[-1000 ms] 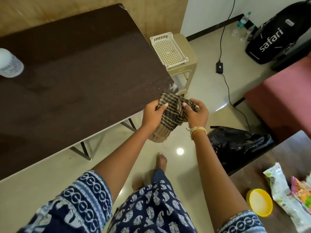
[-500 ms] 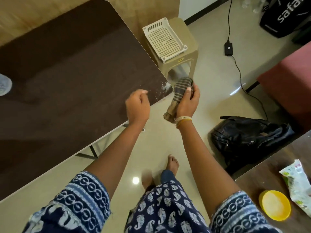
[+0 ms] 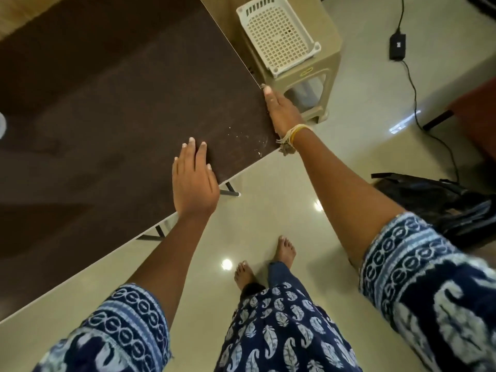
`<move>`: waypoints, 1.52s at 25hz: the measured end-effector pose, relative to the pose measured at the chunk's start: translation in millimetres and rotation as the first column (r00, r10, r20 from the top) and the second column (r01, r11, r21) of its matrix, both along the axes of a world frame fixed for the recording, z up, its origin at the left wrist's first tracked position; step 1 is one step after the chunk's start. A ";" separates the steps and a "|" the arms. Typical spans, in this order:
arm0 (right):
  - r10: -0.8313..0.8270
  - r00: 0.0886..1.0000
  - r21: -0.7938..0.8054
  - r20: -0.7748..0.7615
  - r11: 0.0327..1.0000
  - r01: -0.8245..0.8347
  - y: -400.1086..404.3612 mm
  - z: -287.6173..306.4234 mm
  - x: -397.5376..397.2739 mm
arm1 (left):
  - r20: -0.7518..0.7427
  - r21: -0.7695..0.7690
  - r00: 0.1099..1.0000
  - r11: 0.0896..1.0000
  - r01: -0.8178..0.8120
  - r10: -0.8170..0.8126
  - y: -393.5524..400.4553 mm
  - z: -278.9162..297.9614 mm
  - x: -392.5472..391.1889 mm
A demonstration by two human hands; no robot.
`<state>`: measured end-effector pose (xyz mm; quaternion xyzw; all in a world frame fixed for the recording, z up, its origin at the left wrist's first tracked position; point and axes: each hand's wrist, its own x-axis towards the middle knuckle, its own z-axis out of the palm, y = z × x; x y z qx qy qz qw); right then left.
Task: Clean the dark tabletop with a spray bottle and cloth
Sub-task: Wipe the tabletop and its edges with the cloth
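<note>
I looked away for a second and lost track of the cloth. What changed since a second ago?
Both hands held the cloth off the table's corner; then the left hand let go and now lies flat on the tabletop. The right hand went to the table's side edge; only a scrap of cloth shows under its wrist. The white specks remain.

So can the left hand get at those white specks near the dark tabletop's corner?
Probably yes: the left hand lies flat on the dark tabletop, with bare surface between it and the white specks.
</note>
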<state>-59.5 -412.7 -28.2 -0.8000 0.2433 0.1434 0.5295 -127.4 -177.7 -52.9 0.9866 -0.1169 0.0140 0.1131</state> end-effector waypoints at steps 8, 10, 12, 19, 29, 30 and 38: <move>-0.521 0.819 0.284 0.241 0.844 0.454 49.8 -29.0 -84.6 | -0.047 0.077 0.998 0.996 -0.041 0.045 -4.0 4.2 0.9; -0.459 0.837 0.075 0.297 0.885 0.459 52.3 -25.4 -86.3 | -0.053 0.077 0.998 0.996 -0.038 0.042 -3.7 3.9 1.7; -0.186 0.896 -0.247 0.403 0.921 0.302 44.2 -19.1 -87.4 | -0.050 0.088 0.998 0.995 -0.037 0.041 -3.7 3.3 1.5; 0.490 0.863 -0.382 0.120 0.826 -0.416 -3.5 -3.3 29.6 | -0.054 0.119 0.997 0.992 -0.050 0.057 -5.0 0.7 2.2; 0.140 0.959 -0.053 0.248 0.990 -0.131 -16.7 -24.5 -52.2 | -0.043 0.108 0.998 0.994 -0.035 0.040 -4.1 0.4 0.2; 0.026 0.957 -0.002 0.290 1.000 -0.026 -8.4 -28.4 -72.9 | -0.041 0.107 0.998 0.994 -0.036 0.040 -4.5 0.8 -0.1; -0.822 0.546 0.369 0.164 0.564 0.738 150.2 -9.3 -75.8 | -0.008 0.099 1.000 0.995 -0.012 0.013 -1.9 -4.5 4.6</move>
